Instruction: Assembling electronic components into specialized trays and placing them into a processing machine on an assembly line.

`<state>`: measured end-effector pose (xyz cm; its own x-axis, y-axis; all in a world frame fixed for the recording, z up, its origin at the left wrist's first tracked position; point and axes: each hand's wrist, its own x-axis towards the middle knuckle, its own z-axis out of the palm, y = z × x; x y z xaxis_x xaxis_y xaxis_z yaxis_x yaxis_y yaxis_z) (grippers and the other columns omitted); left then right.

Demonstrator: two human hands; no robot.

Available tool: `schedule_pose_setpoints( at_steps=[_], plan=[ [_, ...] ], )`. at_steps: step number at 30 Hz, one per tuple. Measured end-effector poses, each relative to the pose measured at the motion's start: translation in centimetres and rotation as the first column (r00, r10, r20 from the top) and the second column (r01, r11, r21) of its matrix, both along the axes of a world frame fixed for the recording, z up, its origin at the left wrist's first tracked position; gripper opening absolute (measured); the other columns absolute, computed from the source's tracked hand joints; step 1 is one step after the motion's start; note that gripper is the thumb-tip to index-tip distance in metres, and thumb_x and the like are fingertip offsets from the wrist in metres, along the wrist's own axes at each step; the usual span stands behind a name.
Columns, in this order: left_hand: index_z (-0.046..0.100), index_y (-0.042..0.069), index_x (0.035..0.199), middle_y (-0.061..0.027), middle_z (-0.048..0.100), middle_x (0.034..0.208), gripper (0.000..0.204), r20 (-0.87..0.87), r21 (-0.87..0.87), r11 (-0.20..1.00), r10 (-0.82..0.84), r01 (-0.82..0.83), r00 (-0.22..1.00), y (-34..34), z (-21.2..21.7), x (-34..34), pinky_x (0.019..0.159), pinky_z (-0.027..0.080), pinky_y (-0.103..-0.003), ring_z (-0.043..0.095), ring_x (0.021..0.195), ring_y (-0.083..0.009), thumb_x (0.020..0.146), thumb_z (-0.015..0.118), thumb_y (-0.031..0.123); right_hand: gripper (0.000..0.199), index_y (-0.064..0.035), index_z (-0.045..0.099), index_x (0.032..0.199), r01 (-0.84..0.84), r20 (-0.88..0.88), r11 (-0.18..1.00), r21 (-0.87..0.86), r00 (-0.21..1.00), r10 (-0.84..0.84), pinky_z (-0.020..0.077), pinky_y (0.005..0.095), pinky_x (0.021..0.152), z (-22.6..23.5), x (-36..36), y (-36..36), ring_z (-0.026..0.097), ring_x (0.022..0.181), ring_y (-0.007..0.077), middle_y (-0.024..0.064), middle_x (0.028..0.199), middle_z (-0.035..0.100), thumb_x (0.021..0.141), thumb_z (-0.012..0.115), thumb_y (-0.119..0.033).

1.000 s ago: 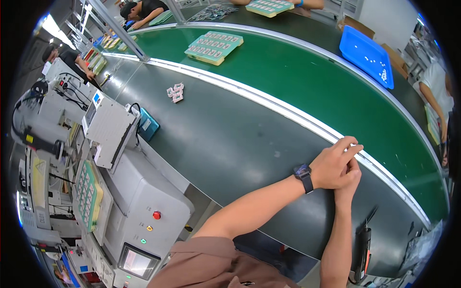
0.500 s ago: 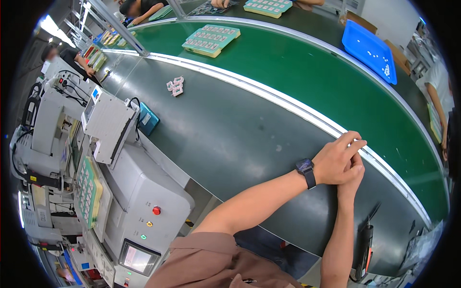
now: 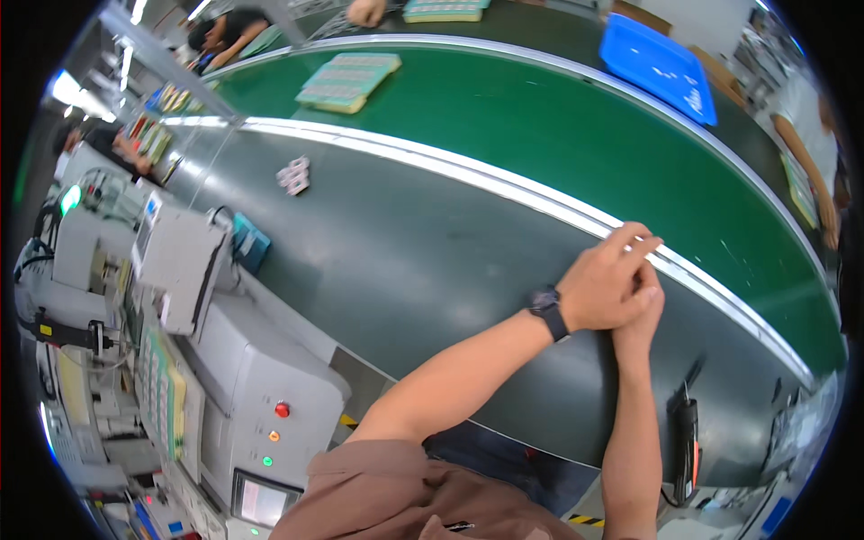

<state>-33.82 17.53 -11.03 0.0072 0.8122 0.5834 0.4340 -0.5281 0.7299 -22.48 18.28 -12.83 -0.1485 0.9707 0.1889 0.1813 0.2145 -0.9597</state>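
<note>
My left hand [image 3: 598, 283], a black watch [image 3: 547, 310] on its wrist, lies over my right hand [image 3: 641, 326] at the near metal rail [image 3: 531, 200]. The left fingers are loosely bent and apart, with nothing visible in them. Most of the right fingers are hidden under the left hand. To the right of my right forearm, a black and orange electric screwdriver [image 3: 688, 450] lies on the dark work table [image 3: 405, 247]. Several small pink-white frame-like parts [image 3: 293, 176] sit together farther left on the table.
Beyond the rail runs a green conveyor belt [image 3: 504, 126] carrying a green-yellow tray of parts [image 3: 349, 81]. A blue tray [image 3: 630, 49] with small white pieces stands past it. Grey machines with buttons [image 3: 261, 378] fill the left. Other people work across the belt and at far left.
The whole view has shifted, so table, belt and hands appear farther left. My hands keep the same overlapped pose. A green light now shows on the machine at left.
</note>
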Motion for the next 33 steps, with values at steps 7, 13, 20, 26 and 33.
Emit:
schedule_pose_setpoints(
  at_steps=[7,13,20,26,33],
  plan=[
    [0.055,-0.006,0.123,-0.0266,0.056,0.126,0.051,-0.160,-0.013,0.998,0.053,-0.055,0.986,0.6,-1.5,-0.3,0.098,0.045,-0.046,0.054,0.118,-0.0429,0.080,0.064,0.021,0.019,-0.0011,0.065,0.096,0.029,-0.013,0.996,0.081,1.000,-0.028,0.0525,0.0360,0.071,-0.9,0.1,0.3,0.067,0.081,0.0277,0.0160,0.090,0.068,0.079,0.063,-0.010],
    [0.052,-0.002,0.131,-0.0187,0.051,0.132,0.050,-0.094,-0.009,1.000,-0.020,0.020,0.995,0.4,-0.8,-0.3,0.077,0.048,-0.031,0.058,0.105,-0.0264,0.087,0.055,0.022,0.015,-0.0010,0.062,0.089,0.091,-0.130,0.977,0.194,0.989,-0.067,0.0514,0.0405,0.070,-2.3,-1.4,1.0,0.063,0.082,0.0357,0.0182,0.088,0.064,0.077,0.062,-0.011],
    [0.045,0.000,0.137,-0.0142,0.049,0.137,0.046,-0.108,-0.067,0.995,-0.076,0.069,0.991,-0.2,-1.8,0.2,0.100,0.041,-0.037,0.051,0.119,-0.0254,0.097,0.049,0.023,0.017,0.0020,0.063,0.089,0.111,-0.235,0.982,0.151,0.969,-0.073,0.0519,0.0418,0.070,-1.6,-0.1,0.1,0.065,0.080,0.0372,0.0189,0.083,0.066,0.075,0.061,-0.006],
    [0.043,0.000,0.138,-0.0138,0.048,0.135,0.047,-0.157,-0.072,0.997,-0.043,0.032,0.987,-0.1,-1.7,-0.4,0.092,0.046,-0.036,0.051,0.118,-0.0248,0.096,0.044,0.020,0.023,0.0031,0.065,0.095,0.118,-0.257,0.978,0.169,0.964,-0.072,0.0516,0.0392,0.068,-1.6,-1.0,0.5,0.064,0.074,0.0312,0.0149,0.080,0.065,0.073,0.063,-0.006],
    [0.045,0.000,0.138,-0.0131,0.051,0.136,0.046,-0.134,-0.103,0.994,-0.045,0.031,0.990,0.1,-1.8,-0.3,0.098,0.041,-0.036,0.052,0.117,-0.0248,0.098,0.044,0.022,0.023,0.0039,0.065,0.095,0.128,-0.263,0.974,0.187,0.962,-0.076,0.0517,0.0387,0.068,-1.7,-0.9,0.7,0.064,0.073,0.0308,0.0156,0.082,0.064,0.074,0.063,-0.006]
  ],
)
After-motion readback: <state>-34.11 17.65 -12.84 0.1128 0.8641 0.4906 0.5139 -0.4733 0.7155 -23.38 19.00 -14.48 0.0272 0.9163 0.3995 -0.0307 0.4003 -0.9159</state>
